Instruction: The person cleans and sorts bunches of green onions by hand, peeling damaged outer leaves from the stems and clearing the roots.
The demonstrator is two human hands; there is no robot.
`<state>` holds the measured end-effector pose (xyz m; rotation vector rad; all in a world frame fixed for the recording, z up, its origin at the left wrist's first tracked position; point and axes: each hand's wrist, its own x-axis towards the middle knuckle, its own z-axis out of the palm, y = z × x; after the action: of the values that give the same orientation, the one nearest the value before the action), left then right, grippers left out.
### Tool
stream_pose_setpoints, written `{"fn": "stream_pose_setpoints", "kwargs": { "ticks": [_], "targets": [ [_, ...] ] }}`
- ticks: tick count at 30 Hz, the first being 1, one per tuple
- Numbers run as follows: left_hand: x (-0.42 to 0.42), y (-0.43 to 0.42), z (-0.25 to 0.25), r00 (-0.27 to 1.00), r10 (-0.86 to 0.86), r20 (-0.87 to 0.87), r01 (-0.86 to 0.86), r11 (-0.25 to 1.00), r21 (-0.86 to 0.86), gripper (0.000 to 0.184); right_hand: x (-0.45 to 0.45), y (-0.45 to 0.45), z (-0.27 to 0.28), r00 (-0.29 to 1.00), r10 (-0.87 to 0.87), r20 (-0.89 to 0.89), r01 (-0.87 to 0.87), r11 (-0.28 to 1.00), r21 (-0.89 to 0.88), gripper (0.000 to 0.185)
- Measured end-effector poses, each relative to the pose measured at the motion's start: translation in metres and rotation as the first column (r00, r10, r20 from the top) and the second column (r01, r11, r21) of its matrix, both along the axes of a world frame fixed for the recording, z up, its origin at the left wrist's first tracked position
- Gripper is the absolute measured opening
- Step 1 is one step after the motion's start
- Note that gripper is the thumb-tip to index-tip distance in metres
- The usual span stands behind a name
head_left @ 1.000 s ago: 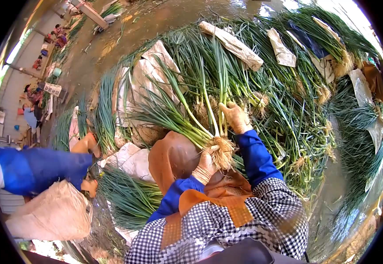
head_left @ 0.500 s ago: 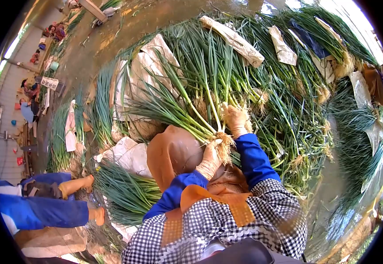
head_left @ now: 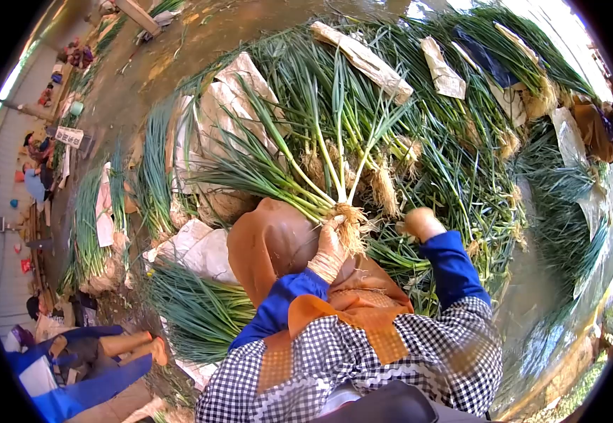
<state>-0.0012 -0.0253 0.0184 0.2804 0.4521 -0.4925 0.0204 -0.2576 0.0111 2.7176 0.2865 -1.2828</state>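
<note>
My left hand is closed round the root end of a bunch of green onions, above my knee with the brown cover. The bunch's leaves fan out up and to the left, and its pale roots hang beside my fingers. To the right, apart from the bunch, my right hand is over the loose onion pile. Its fingers are curled and blurred, and I cannot make out whether anything is in them. Another clump of roots lies between the hands, a little farther up.
A bundle of onions lies left of my knee. Pale sacking and a rolled sheet rest among the onions ahead. At lower left is another person in blue, with bare feet. More people are far off at left.
My right hand has left the bunch and moved right and down to the pile. My left hand still holds the bunch. The person in blue has moved lower in view.
</note>
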Motion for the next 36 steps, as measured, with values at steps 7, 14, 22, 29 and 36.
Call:
{"fn": "stream_pose_setpoints", "kwargs": {
  "ticks": [7, 14, 22, 29, 36],
  "targets": [
    [0.002, 0.004, -0.013, 0.995, -0.048, -0.084, 0.051, 0.998, 0.033, 0.021, 0.058, 0.080, -0.032, 0.635, -0.767, -0.091, 0.153, 0.009, 0.988, 0.034],
    [0.003, 0.003, -0.015, 0.988, 0.031, -0.150, -0.028, 0.999, 0.024, 0.021, -0.009, 0.079, 0.071, 0.813, -0.582, 0.013, 0.217, 0.324, 0.921, 0.039],
    [0.006, 0.006, 0.008, 0.990, -0.141, 0.011, 0.141, 0.974, -0.179, 0.026, -0.068, -0.155, -0.008, 0.806, 0.104, 0.582, -0.186, 0.979, 0.084, 0.022],
    [0.010, 0.012, 0.023, 0.987, -0.130, 0.097, 0.147, 0.970, -0.192, 0.037, 0.022, 0.046, 0.028, 0.839, -0.477, -0.261, 0.295, -0.004, 0.955, 0.046],
    [0.020, 0.066, 0.141, 0.926, 0.205, 0.316, 0.024, 0.805, -0.592, 0.034, 0.030, 0.009, -0.041, 0.853, -0.075, 0.516, -0.057, 0.970, 0.235, 0.034]
  ]
}}
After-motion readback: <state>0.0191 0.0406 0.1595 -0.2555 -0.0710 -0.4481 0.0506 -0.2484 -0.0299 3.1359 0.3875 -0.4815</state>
